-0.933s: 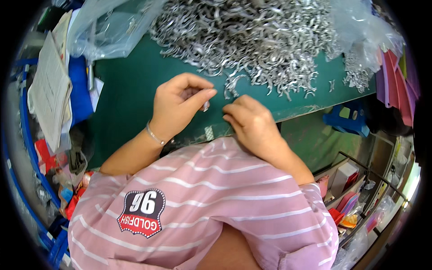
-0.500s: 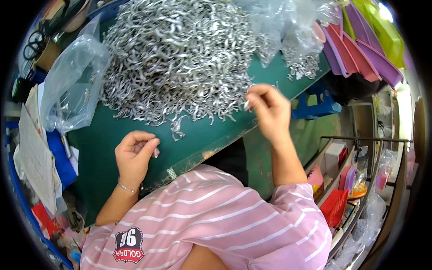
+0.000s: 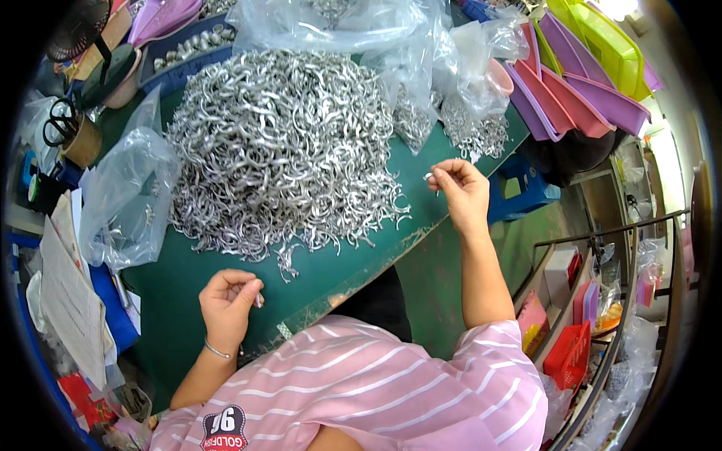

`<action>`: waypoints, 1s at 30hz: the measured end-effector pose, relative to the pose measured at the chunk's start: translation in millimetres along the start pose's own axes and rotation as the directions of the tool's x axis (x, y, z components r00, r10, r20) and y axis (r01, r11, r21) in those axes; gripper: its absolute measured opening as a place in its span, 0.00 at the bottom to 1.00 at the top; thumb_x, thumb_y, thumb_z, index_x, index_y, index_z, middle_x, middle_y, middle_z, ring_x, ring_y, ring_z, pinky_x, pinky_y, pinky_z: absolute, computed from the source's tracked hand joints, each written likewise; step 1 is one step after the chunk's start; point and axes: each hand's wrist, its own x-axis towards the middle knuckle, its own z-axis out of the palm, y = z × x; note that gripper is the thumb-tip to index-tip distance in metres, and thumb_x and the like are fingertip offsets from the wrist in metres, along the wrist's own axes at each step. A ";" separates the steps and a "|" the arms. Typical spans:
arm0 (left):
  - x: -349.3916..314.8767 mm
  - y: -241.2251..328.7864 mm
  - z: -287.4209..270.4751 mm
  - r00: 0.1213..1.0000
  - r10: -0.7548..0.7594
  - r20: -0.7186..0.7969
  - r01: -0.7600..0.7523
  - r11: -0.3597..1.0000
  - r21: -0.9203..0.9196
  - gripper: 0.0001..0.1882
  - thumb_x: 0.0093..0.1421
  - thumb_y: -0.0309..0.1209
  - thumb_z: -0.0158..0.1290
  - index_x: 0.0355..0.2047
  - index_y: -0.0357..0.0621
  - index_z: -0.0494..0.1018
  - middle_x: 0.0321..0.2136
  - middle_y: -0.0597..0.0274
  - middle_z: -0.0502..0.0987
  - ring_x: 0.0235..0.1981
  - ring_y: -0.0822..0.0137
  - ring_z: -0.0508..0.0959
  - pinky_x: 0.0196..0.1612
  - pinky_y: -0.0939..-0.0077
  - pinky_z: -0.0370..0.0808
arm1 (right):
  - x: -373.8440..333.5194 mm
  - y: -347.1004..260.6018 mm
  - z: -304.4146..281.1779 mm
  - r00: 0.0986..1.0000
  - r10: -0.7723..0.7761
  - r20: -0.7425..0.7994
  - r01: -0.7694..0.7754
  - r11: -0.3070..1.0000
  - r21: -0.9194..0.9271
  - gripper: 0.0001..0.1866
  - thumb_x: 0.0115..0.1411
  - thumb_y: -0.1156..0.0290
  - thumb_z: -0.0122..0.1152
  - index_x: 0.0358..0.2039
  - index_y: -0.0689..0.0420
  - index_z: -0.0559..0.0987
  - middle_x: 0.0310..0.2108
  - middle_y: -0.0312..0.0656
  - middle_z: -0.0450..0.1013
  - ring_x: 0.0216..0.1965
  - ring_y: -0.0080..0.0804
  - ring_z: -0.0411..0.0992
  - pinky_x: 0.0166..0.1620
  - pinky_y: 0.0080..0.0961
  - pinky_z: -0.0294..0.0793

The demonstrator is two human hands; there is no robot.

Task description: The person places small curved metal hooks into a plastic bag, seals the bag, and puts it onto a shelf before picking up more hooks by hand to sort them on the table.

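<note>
A big heap of curved silver metal pieces (image 3: 282,158) covers the middle of the green table (image 3: 169,301). A small silver piece (image 3: 286,263) lies just off its near edge. My right hand (image 3: 464,197) is over the table's right edge, thumb and fingers pinched on a small curved metal piece (image 3: 430,177). Nearer to me on the left, my left hand (image 3: 227,302) is also closed in a pinch. A shiny bit of metal (image 3: 259,301) shows past its fingertips, the rest hidden by the fingers.
Left of the heap lies a clear plastic bag (image 3: 128,199), beside papers (image 3: 71,293) and a cup with scissors (image 3: 81,143). Behind are a blue tray (image 3: 177,74) and bagged metal parts (image 3: 414,124). Purple and pink bins (image 3: 568,94) stand at right, above a blue stool (image 3: 526,195).
The view has tilted up, so more of the table's far side shows. My right hand has drawn back from the heap toward the right; my left hand keeps its pinch.
</note>
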 end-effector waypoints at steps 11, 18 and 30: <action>-0.9 -3.3 -1.1 1.000 -0.004 -0.008 0.004 0.999 -0.037 0.05 0.53 0.18 0.54 0.30 0.32 0.70 0.23 0.57 0.75 0.20 0.74 0.74 0.24 0.84 0.72 | 20.2 -4.9 1.8 0.874 0.354 0.333 -0.451 0.338 0.826 0.04 0.58 0.72 0.49 0.31 0.57 0.71 0.16 0.32 0.59 0.14 0.18 0.53 0.15 0.15 0.50; -0.6 1.4 -1.3 1.000 -0.014 -0.024 0.014 1.000 -0.009 0.04 0.53 0.18 0.53 0.30 0.33 0.70 0.23 0.57 0.75 0.20 0.74 0.73 0.23 0.84 0.71 | 8.3 -6.8 14.1 0.912 0.361 0.196 -0.402 0.683 0.610 0.04 0.60 0.70 0.49 0.32 0.55 0.71 0.10 0.27 0.49 0.10 0.16 0.46 0.13 0.15 0.43; -0.9 8.4 3.3 0.991 0.129 0.038 -0.134 0.954 0.269 0.04 0.50 0.17 0.56 0.27 0.34 0.74 0.25 0.64 0.72 0.21 0.79 0.71 0.22 0.88 0.67 | 45.0 -15.5 18.5 0.981 0.180 -0.072 -0.146 0.930 0.337 0.11 0.56 0.74 0.54 0.40 0.61 0.67 0.13 0.29 0.56 0.10 0.17 0.52 0.14 0.16 0.47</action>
